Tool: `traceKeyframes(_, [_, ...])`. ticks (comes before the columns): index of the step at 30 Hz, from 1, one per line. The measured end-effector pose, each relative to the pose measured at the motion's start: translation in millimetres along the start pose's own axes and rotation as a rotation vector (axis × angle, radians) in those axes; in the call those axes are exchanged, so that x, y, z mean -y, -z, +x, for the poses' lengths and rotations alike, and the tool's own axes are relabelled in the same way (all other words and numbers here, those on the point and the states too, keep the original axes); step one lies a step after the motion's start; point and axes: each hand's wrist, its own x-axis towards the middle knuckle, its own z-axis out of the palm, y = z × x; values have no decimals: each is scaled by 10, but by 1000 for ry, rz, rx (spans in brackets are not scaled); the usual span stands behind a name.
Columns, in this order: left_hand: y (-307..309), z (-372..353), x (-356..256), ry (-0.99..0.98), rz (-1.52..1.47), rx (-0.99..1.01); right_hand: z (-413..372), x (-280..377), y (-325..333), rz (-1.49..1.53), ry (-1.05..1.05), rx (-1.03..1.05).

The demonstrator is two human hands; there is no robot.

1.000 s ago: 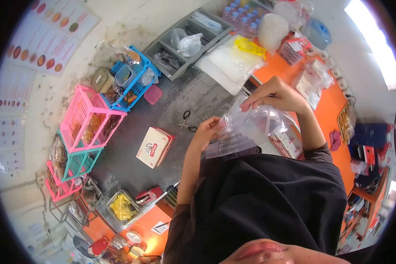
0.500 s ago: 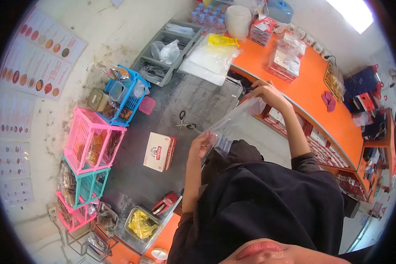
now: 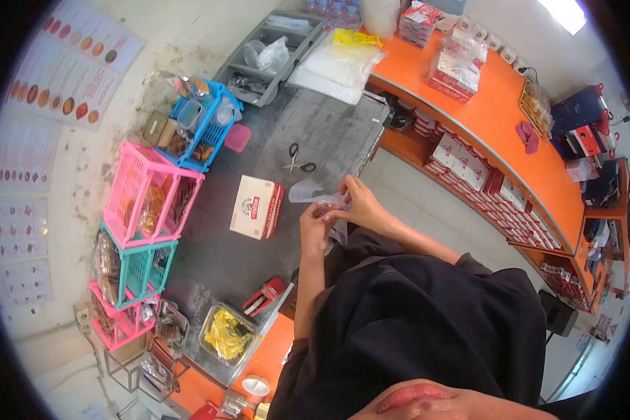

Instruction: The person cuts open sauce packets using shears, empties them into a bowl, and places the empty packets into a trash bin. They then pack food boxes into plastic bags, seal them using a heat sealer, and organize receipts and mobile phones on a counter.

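Both my hands meet close to my body, at the edge of the dark grey table (image 3: 210, 262). My left hand (image 3: 316, 227) grips a clear plastic bag (image 3: 308, 191) from the near side. My right hand (image 3: 362, 208) pinches the same bag, its fingers touching those of my left hand. The upper part of the bag sticks out over the table. A white and red box (image 3: 253, 207) stands on the table, a little left of my hands. Black-handled scissors (image 3: 297, 159) lie open beyond the bag.
Stacked pink (image 3: 124, 192), teal (image 3: 147, 269) and blue baskets (image 3: 213, 129) line the wall. A yellow-filled container (image 3: 227, 334) and a red stapler-like tool (image 3: 264, 296) are at the near end. A grey cutlery tray (image 3: 264, 89) and plastic bags (image 3: 329, 70) lie at the far end; an orange counter (image 3: 497, 133) curves right.
My right hand has come down and left from its raised position to meet my left hand. The bag, stretched between them before, is now gathered at my fingers. The view has shifted slightly.
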Motion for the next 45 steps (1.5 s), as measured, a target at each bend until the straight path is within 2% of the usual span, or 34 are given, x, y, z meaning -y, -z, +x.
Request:
traceKeyframes(2, [86,12,105,102,-134,-12,-16,81,-8,85,50,24])
traceKeyframes(4, [132,-138,100,241,-333,68,14,157,11,281,-103,454])
traceKeyframes(5, [124,-247,35,231,-354,42,34,144,7,280,-103,489])
traceKeyframes(7, [170,-397,-64,6,-134,-138,84,68,58,35,216,485])
traceKeyframes(9, [863,-291,80,-301,78,-534,163,12,290,-92,183,8])
traceKeyframes(10, [875,-391,28,-302,65,-580,138,89,283,-170,242,-53])
traceKeyframes(11, [800,-503,-108,-407,-53,-577,155,200,242,-244,312,-117])
traceKeyframes(12, [726,-581,-226,-517,-168,-568,164,384,141,-229,334,-77])
traceKeyframes(13, [676,-620,-270,-531,-184,-612,145,599,12,-158,349,-155])
traceKeyframes(14, [617,-609,-313,-713,250,-726,156,718,-92,-87,365,-237])
traceKeyframes(15, [579,-606,-330,-850,709,-814,161,722,-167,-77,377,-205])
traceKeyframes(17, [527,-676,-311,-826,843,-827,132,614,-270,-455,284,150])
traceKeyframes(18, [535,-692,-308,-814,982,-811,187,262,-388,-537,330,119])
traceKeyframes(19, [613,-673,-254,-806,989,-861,220,247,-420,-516,360,152])
traceKeyframes(21, [854,-662,-94,-628,1211,-950,276,278,-599,-663,168,143])
traceKeyframes(23, [826,-730,-204,-594,1131,-1072,265,199,-717,-610,249,77])
traceKeyframes(25, [941,-855,-234,-566,1048,-1163,351,-104,-724,-531,320,-126])
traceKeyframes(27, [1134,-904,-272,-667,518,-1315,437,84,-534,-276,-5,50])
traceKeyframes(28, [1152,-929,-230,-589,517,-1303,424,90,-558,-273,12,74])
traceKeyframes(29, [1090,-889,-241,-593,511,-1328,424,83,-611,136,-85,151])
traceKeyframes(30, [953,-840,-271,-679,110,-1167,417,57,-673,540,-196,226])
traceKeyframes(31, [852,-842,-278,-743,-279,-972,406,-3,-734,539,-200,242])
traceKeyframes(32, [750,-927,-368,-742,-283,-986,396,-84,-795,593,-264,380])
traceKeyframes(33, [621,-1016,-504,-640,-384,-853,370,-162,-843,646,-329,514])
traceKeyframes(34, [558,-1052,-581,-538,-479,-708,320,-225,-900,644,-330,512])
traceKeyframes(35, [746,-1007,-430,-536,-480,-701,251,-267,-959,655,-397,440])
traceKeyframes(37, [1372,-932,43,-375,-931,-47,200,-191,-986,670,-462,350])
traceKeyframes(38, [1415,-1002,118,-358,-924,-31,223,-88,-944,436,-191,242])
traceKeyframes(39, [1379,-1101,208,-481,-779,-199,253,-28,-892,189,70,120])
traceKeyframes(41, [1178,-1271,295,-707,-452,-433,305,55,-787,35,229,14])
traceKeyframes(42, [545,-1736,-317,-744,366,-854,254,173,-758,-67,323,-82])
traceKeyframes(43, [676,-1825,-210,-707,716,-838,172,230,-739,-39,235,-70])
traceKeyframes(44, [723,-1840,-78,-733,999,-839,174,119,-758,-132,361,-157])
traceKeyframes(45, [476,-1926,-295,-786,1208,-884,212,171,-743,-108,518,-254])
